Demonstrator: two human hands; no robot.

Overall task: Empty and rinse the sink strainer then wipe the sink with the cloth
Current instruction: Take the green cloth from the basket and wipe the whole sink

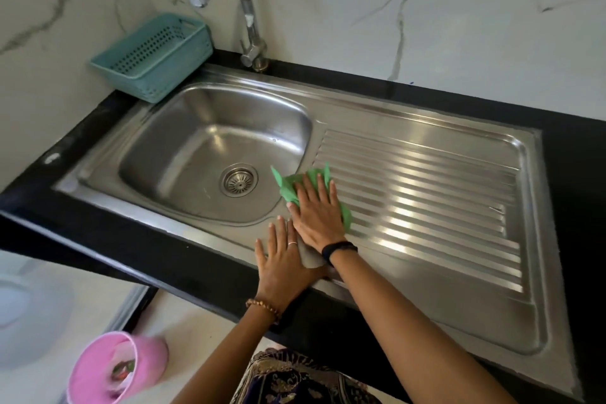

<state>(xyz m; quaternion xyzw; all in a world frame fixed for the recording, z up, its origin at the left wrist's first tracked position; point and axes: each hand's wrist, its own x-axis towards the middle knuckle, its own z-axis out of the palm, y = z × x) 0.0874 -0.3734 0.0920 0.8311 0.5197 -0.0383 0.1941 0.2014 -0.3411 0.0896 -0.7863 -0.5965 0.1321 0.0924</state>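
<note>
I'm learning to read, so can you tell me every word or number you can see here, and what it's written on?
There are no words, numbers or labels to read here.
The sink, tap, teal basket and green cloth are all plain.
Something colourful lies in the pink bin, but it is too blurred to read.

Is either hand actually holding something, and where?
The right hand presses flat on the middle of the green cloth, not gripping it. The left hand holds nothing.
</note>
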